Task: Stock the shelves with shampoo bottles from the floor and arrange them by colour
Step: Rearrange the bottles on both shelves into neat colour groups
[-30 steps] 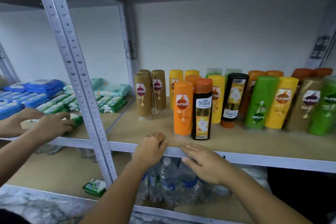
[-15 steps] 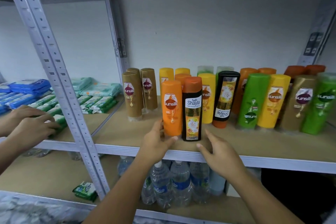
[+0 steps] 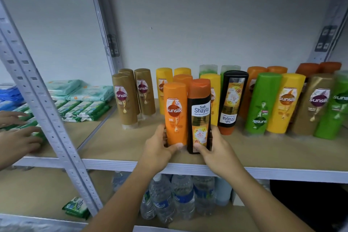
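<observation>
On the wooden shelf [image 3: 120,143] an orange Sunsilk bottle [image 3: 175,109] and a black Safi Shayla bottle [image 3: 199,117] with an orange cap stand side by side at the front. My left hand [image 3: 160,147] grips the base of the orange bottle, thumb across its front. My right hand [image 3: 214,147] grips the base of the black bottle. Behind them stand gold bottles [image 3: 126,98], yellow bottles [image 3: 163,84], an upside-down black bottle [image 3: 232,98], green bottles [image 3: 261,103] and more orange ones [image 3: 256,77].
A metal upright [image 3: 43,111] divides the bays. Another person's hands [image 3: 18,137] rest on green and blue wipe packs [image 3: 81,109] in the left bay. Water bottles [image 3: 180,196] stand on the lower shelf, and one green pack [image 3: 77,207] lies there too.
My hands rose from the shelf's front edge and closed around the bases of the orange and black bottles. The camera moved closer to the shelf.
</observation>
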`<state>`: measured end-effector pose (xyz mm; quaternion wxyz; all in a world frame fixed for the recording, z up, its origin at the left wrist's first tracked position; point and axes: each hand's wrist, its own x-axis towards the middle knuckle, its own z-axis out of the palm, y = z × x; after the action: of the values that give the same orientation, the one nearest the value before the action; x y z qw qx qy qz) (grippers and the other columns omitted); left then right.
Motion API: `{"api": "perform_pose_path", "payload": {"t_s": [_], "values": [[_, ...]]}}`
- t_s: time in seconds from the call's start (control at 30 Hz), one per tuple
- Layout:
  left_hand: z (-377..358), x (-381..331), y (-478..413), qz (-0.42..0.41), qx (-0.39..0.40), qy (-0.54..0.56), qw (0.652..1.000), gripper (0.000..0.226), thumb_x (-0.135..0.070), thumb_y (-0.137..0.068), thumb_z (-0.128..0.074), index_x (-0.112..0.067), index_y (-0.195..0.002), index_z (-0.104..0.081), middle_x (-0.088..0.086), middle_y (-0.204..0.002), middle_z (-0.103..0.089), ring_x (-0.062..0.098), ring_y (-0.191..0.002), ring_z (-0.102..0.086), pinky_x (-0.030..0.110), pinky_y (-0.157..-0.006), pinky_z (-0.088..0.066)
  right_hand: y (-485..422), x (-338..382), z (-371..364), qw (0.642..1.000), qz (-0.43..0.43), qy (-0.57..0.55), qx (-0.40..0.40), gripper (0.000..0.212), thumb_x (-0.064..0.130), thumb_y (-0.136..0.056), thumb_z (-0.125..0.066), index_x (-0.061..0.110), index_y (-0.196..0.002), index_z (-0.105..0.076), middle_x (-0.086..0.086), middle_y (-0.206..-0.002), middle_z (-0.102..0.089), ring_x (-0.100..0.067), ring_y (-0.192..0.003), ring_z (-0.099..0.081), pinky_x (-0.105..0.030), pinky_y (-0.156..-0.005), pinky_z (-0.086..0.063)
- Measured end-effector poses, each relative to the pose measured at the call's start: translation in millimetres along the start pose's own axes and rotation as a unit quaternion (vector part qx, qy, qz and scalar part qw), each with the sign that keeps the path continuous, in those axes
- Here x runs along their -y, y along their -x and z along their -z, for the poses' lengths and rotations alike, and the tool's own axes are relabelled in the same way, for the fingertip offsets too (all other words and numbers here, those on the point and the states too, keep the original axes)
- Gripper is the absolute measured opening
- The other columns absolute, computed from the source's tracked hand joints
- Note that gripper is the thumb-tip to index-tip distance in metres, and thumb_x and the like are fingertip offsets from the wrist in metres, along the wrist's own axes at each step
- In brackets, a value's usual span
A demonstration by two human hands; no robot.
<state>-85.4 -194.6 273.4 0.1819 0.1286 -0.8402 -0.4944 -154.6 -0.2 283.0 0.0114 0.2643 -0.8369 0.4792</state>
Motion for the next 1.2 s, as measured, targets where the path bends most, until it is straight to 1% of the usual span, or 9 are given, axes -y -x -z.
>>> {"api": "perform_pose_path", "payload": {"t_s": [0.27,0.47,0.57,0.67,0.77,0.83,1.0,1.13,1.2], "values": [[-35.3,-25.2,3.8,-0.022,0.027,0.001,0.999,0.070,-0.039,-0.081,-0.082,-0.039,-0.138,-0.042,-0.015,-0.128,-0.062,0.011,-0.117,-0.062,0.040,-0.103,-0.053,15.4,-19.4,27.9,0.998,-0.026,0.036,-0.051,0.053,0.031,-0.093,-0.070,0.031,-0.136,-0.040,0.011,-0.130,-0.061,-0.014,-0.117,-0.059,-0.029,-0.088,-0.044],[-57.6,-33.9,-1.9,-0.035,0.024,-0.022,0.999,0.060,-0.045,-0.080,-0.082,-0.047,-0.125,-0.042,-0.013,-0.130,-0.063,0.011,-0.118,-0.062,0.043,-0.102,-0.053,12.2,-32.3,42.1,0.994,-0.045,0.059,-0.085,0.055,0.032,-0.091,-0.071,0.030,-0.137,-0.041,0.007,-0.129,-0.063,-0.016,-0.116,-0.061,-0.035,-0.090,-0.050],[-59.8,-34.9,-2.1,-0.036,0.018,-0.051,0.998,0.056,-0.049,-0.081,-0.079,-0.041,-0.125,-0.046,-0.013,-0.128,-0.063,0.010,-0.115,-0.062,0.036,-0.098,-0.054,13.0,-33.4,41.9,0.993,-0.041,0.075,-0.083,0.056,0.038,-0.092,-0.068,0.031,-0.139,-0.039,0.006,-0.131,-0.063,-0.019,-0.117,-0.061,-0.041,-0.093,-0.052],[-53.6,-40.1,4.8,-0.051,0.016,-0.074,0.996,0.053,-0.055,-0.082,-0.076,-0.035,-0.126,-0.053,-0.015,-0.122,-0.065,0.006,-0.109,-0.062,0.024,-0.091,-0.052,16.4,-37.7,45.3,0.991,-0.042,0.114,-0.063,0.051,0.042,-0.094,-0.065,0.028,-0.137,-0.042,0.004,-0.124,-0.066,-0.023,-0.110,-0.063,-0.040,-0.085,-0.053],[-36.6,-54.4,12.5,-0.062,-0.015,-0.071,0.995,0.055,-0.057,-0.087,-0.069,-0.034,-0.135,-0.056,-0.018,-0.120,-0.066,0.003,-0.110,-0.063,0.028,-0.097,-0.052,21.9,-43.9,53.2,0.982,-0.039,0.184,-0.026,0.039,0.042,-0.094,-0.061,0.025,-0.128,-0.050,0.001,-0.113,-0.068,-0.025,-0.104,-0.062,-0.035,-0.077,-0.049],[-22.3,-72.3,10.7,-0.083,-0.057,-0.066,0.993,0.051,-0.051,-0.092,-0.066,-0.029,-0.137,-0.058,-0.017,-0.120,-0.066,0.002,-0.108,-0.063,0.028,-0.096,-0.053,24.2,-45.5,57.9,0.978,-0.032,0.206,-0.015,0.035,0.043,-0.094,-0.059,0.024,-0.123,-0.052,0.001,-0.112,-0.066,-0.024,-0.105,-0.060,-0.036,-0.082,-0.049],[9.9,-132.8,-14.9,-0.170,-0.123,-0.098,0.973,0.032,-0.041,-0.099,-0.060,-0.025,-0.126,-0.067,-0.013,-0.114,-0.070,0.000,-0.104,-0.064,0.020,-0.090,-0.052,24.5,-43.6,59.8,0.963,-0.016,0.269,0.001,0.040,0.044,-0.098,-0.049,0.024,-0.132,-0.048,0.000,-0.128,-0.061,-0.022,-0.114,-0.054,-0.035,-0.097,-0.043],[24.1,-181.9,-51.2,-0.220,-0.104,-0.197,0.950,0.033,-0.037,-0.098,-0.059,-0.021,-0.125,-0.067,-0.006,-0.118,-0.070,0.007,-0.105,-0.063,0.024,-0.089,-0.052,20.2,-44.0,59.2,0.951,-0.060,0.303,0.034,0.049,0.049,-0.099,-0.040,0.024,-0.142,-0.040,0.000,-0.141,-0.054,-0.023,-0.129,-0.047,-0.040,-0.111,-0.034],[25.0,-201.2,-71.1,-0.222,-0.062,-0.271,0.935,0.035,-0.038,-0.097,-0.060,-0.021,-0.127,-0.065,-0.005,-0.120,-0.068,0.008,-0.104,-0.060,0.021,-0.082,-0.048,17.8,-45.9,58.2,0.948,-0.068,0.306,0.048,0.054,0.051,-0.098,-0.038,0.025,-0.145,-0.037,0.000,-0.147,-0.048,-0.023,-0.136,-0.041,-0.044,-0.118,-0.026]]}}
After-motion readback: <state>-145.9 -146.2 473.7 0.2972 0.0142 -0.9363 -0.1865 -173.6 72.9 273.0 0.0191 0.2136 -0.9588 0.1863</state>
